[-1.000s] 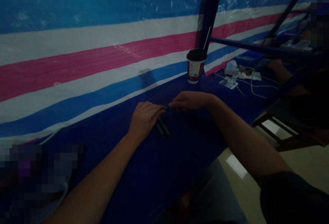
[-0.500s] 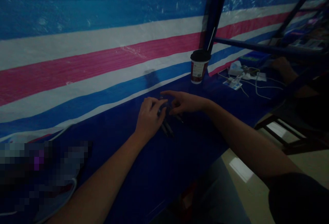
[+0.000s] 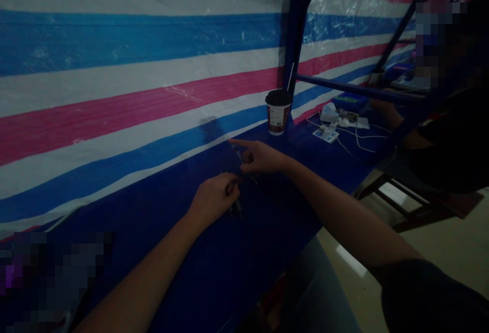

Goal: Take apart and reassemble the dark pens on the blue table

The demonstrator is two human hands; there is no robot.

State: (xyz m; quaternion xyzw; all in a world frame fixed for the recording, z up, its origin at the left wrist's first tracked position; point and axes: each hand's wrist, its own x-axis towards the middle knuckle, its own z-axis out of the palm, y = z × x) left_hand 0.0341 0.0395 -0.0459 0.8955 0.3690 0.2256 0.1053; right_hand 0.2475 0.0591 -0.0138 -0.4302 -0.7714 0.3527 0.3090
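Note:
My left hand rests low over the dark blue table, fingers curled round slim pens whose lower ends stick out below the thumb. Just to its right, my right hand has the index finger stretched out to the left and the other fingers bent in. A slim clear pen runs under that index finger and slants down through the hand. Its tip shows beneath the palm. In the dim light I cannot make out how many pens the left hand covers.
A lidded paper cup stands behind my right hand, near a blue metal frame. Striped plastic sheeting borders the table's back. White cables and small parts lie right, near another person's arm. Blurred-out items lie at lower left.
My hands have drawn apart: the left has come nearer to me with pens, while the right stays farther up with a pen. The camera view has shifted slightly.

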